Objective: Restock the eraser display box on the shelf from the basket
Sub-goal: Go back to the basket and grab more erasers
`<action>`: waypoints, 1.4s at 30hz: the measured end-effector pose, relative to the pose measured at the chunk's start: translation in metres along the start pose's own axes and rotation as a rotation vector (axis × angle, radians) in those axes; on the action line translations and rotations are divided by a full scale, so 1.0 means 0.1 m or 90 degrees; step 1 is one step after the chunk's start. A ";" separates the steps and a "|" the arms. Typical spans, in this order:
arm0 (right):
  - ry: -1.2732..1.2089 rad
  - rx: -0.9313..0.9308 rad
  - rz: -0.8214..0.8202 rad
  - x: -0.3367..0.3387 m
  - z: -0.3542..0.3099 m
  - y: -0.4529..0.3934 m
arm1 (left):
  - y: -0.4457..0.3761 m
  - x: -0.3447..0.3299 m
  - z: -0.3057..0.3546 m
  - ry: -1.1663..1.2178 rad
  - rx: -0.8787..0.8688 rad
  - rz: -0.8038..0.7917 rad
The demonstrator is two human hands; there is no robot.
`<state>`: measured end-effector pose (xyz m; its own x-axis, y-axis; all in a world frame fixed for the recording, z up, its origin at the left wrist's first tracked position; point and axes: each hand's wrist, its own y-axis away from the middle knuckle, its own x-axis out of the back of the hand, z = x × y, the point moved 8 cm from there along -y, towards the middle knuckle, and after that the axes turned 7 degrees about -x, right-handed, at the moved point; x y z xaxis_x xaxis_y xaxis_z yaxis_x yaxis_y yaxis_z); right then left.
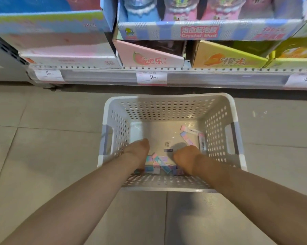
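A white perforated basket (168, 101) stands on the floor below the shelf. Several pastel pink, blue and purple erasers (160, 164) lie heaped against its near wall. A few more erasers (186, 138) lie at the far right of the basket's bottom. Both my arms reach down into the basket. My left hand (138, 152) is on the left side of the heap and my right hand (184, 159) on its right side. Their fingers are hidden under the backs of the hands. On the shelf stands a pink display box (149, 56) with a peach picture, its inside dark.
A yellow display box (227, 59) stands right of the pink one, and a white box (69, 59) to its left. A Crystal Mud tray (198, 30) sits stacked above. Price tags (151, 77) hang on the shelf rail. Tiled floor surrounds the basket.
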<state>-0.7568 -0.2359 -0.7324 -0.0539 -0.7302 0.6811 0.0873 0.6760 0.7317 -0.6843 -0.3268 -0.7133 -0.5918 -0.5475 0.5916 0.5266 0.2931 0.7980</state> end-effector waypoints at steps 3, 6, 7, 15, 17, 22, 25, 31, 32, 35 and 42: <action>-0.010 0.000 0.025 -0.05 0.00 0.00 | -0.06 -0.06 0.00 0.012 -0.010 -0.018; -0.042 -0.005 0.026 -0.05 0.02 -0.01 | -0.10 -0.11 0.03 0.010 -0.049 -0.003; -0.040 -0.006 0.021 -0.05 0.02 -0.01 | -0.11 -0.12 0.04 0.007 -0.063 0.005; -0.064 -0.001 -0.036 -0.05 0.02 -0.01 | -0.20 -0.24 -0.01 0.026 -0.078 -0.039; -0.076 0.013 -0.051 0.00 0.01 0.03 | -0.22 -0.27 -0.03 0.039 -0.074 -0.048; -0.204 -0.016 -0.049 0.06 0.10 0.11 | -0.24 -0.18 -0.05 0.107 -0.068 -0.015; -0.352 -0.050 -0.019 0.12 0.16 0.03 | -0.26 -0.16 -0.07 0.154 -0.061 0.009; -0.398 -0.125 0.063 0.31 0.16 -0.07 | -0.31 -0.18 -0.14 0.262 -0.017 0.035; -0.378 -0.125 0.079 0.35 0.13 -0.09 | -0.31 -0.16 -0.16 0.270 -0.011 0.044; -0.325 -0.113 0.086 0.39 0.02 -0.14 | -0.29 -0.12 -0.17 0.237 -0.008 0.054; -0.256 -0.108 0.073 0.40 -0.08 -0.20 | -0.28 -0.24 -0.06 0.015 -0.057 -0.076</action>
<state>-0.7524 -0.2794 -0.7205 -0.4140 -0.5321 0.7386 0.2760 0.6998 0.6589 -0.6808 -0.3268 -0.7503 -0.6389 -0.5932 0.4899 0.5066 0.1549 0.8482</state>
